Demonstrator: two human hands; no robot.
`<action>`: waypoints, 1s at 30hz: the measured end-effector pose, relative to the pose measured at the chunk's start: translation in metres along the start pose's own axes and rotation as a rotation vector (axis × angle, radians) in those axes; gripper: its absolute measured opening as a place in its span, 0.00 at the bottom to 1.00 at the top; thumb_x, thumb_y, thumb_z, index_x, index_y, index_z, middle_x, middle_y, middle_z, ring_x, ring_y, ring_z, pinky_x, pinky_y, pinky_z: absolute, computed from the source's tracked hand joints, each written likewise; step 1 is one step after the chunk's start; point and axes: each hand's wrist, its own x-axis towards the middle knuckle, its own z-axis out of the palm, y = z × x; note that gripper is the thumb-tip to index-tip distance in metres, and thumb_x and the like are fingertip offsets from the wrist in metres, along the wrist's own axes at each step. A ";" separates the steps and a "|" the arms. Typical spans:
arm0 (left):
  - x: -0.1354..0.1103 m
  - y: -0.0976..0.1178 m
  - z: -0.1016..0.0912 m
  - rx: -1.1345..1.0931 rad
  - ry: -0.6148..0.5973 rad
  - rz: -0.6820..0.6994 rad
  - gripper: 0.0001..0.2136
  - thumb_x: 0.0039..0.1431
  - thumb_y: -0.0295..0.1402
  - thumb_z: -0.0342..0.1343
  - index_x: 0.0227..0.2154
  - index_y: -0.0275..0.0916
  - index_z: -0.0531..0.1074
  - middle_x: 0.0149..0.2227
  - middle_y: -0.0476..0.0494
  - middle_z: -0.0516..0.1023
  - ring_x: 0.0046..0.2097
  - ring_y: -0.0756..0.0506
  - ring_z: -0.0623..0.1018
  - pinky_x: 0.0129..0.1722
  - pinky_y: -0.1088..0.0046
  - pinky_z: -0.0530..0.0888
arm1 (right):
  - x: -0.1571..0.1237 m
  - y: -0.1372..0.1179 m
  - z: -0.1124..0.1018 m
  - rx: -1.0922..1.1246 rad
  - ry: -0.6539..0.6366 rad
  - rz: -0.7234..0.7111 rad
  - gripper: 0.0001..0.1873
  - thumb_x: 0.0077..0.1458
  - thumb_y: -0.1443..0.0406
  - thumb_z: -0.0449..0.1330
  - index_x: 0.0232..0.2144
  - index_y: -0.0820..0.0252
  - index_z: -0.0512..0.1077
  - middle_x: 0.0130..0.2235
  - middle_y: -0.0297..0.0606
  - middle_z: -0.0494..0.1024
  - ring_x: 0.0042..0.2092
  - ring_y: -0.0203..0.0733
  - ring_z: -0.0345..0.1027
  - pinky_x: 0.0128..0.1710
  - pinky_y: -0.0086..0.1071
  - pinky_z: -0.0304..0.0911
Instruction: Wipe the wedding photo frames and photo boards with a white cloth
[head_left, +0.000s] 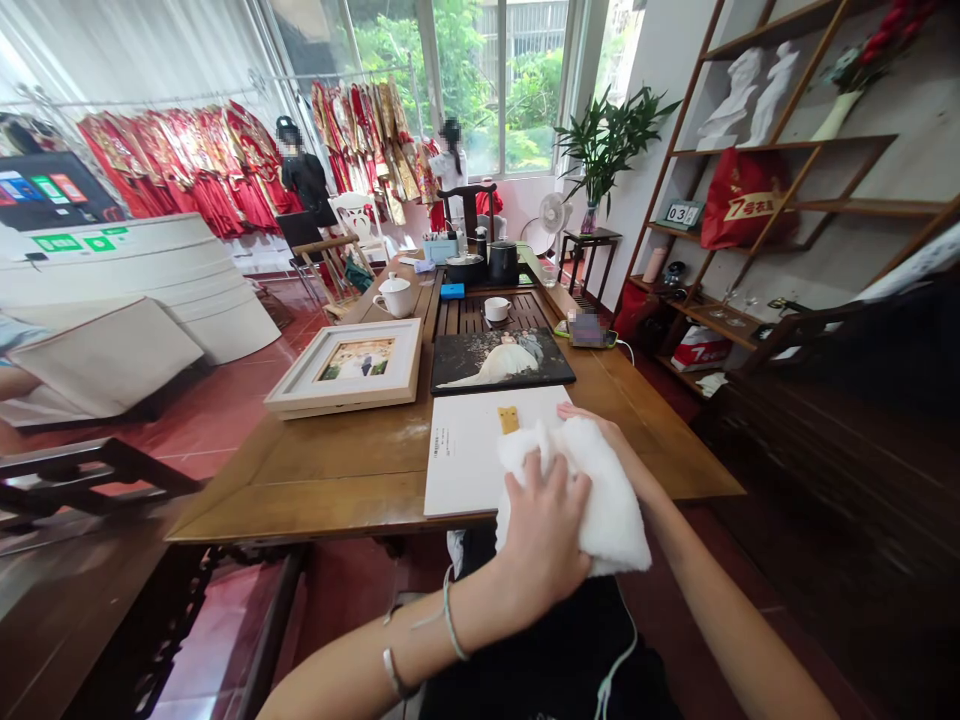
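Note:
My left hand (546,520), with a cord and metal bracelets on its wrist, presses a white fluffy cloth (611,500) with its fingers curled into it. Under the cloth lies a white panel (465,450) at the table's near edge, with a barcode print on its left and a small gold piece (508,419) near its middle. My right hand (600,425) grips the panel's far right side; the cloth hides part of that hand. Just beyond lies a dark photo panel (502,358) showing a white gown. A white-framed picture (352,365) rests to the left.
The wooden table (315,490) also holds a lidded white cup (394,296), a small white cup (496,309), a dark kettle (503,263) and a phone (589,328) with a cable. Shelves (750,145) stand at right. Two people are near the red garments (180,165) behind.

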 end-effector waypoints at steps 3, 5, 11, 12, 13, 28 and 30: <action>0.002 -0.010 -0.004 -0.020 -0.031 0.032 0.27 0.46 0.39 0.57 0.52 0.44 0.61 0.60 0.41 0.61 0.57 0.29 0.58 0.48 0.44 0.68 | 0.000 0.005 0.000 -0.005 0.004 -0.007 0.19 0.48 0.64 0.58 0.44 0.57 0.76 0.56 0.39 0.74 0.59 0.47 0.64 0.62 0.43 0.55; 0.011 -0.021 -0.009 -0.028 -0.049 0.040 0.26 0.47 0.38 0.56 0.51 0.45 0.61 0.59 0.42 0.63 0.57 0.30 0.60 0.47 0.45 0.69 | -0.002 0.001 0.001 -0.043 0.021 0.005 0.19 0.49 0.65 0.56 0.44 0.56 0.76 0.53 0.39 0.77 0.55 0.48 0.69 0.57 0.42 0.60; 0.057 -0.062 -0.016 0.005 -0.060 0.040 0.24 0.49 0.33 0.54 0.52 0.45 0.62 0.58 0.42 0.65 0.58 0.31 0.60 0.49 0.44 0.67 | -0.005 -0.017 0.005 -0.239 -0.053 -0.150 0.21 0.46 0.73 0.54 0.43 0.61 0.76 0.47 0.44 0.80 0.45 0.49 0.74 0.43 0.36 0.68; 0.067 -0.070 -0.015 0.002 -0.063 0.066 0.23 0.50 0.32 0.54 0.51 0.45 0.62 0.58 0.42 0.66 0.58 0.32 0.60 0.49 0.44 0.67 | -0.005 -0.018 0.005 -0.262 -0.049 -0.158 0.22 0.45 0.74 0.53 0.43 0.61 0.76 0.47 0.44 0.80 0.45 0.49 0.74 0.44 0.36 0.67; 0.076 -0.077 -0.015 -0.004 -0.067 0.096 0.22 0.51 0.32 0.53 0.51 0.45 0.62 0.58 0.42 0.66 0.58 0.32 0.60 0.49 0.46 0.68 | -0.004 -0.018 0.005 -0.280 -0.039 -0.161 0.23 0.45 0.75 0.52 0.43 0.61 0.76 0.47 0.43 0.80 0.46 0.49 0.73 0.45 0.36 0.67; 0.066 -0.076 -0.017 0.059 -0.008 0.045 0.21 0.50 0.32 0.54 0.50 0.43 0.64 0.55 0.40 0.69 0.55 0.32 0.63 0.46 0.47 0.69 | -0.004 -0.020 0.006 -0.321 -0.030 -0.199 0.27 0.46 0.76 0.50 0.46 0.57 0.76 0.53 0.42 0.76 0.53 0.50 0.70 0.53 0.41 0.64; 0.047 -0.068 -0.018 0.059 -0.021 0.050 0.23 0.48 0.32 0.55 0.51 0.43 0.63 0.57 0.40 0.67 0.56 0.31 0.61 0.47 0.46 0.69 | -0.005 -0.020 0.005 -0.296 -0.051 -0.200 0.26 0.47 0.75 0.51 0.46 0.57 0.76 0.54 0.42 0.75 0.54 0.51 0.69 0.53 0.40 0.65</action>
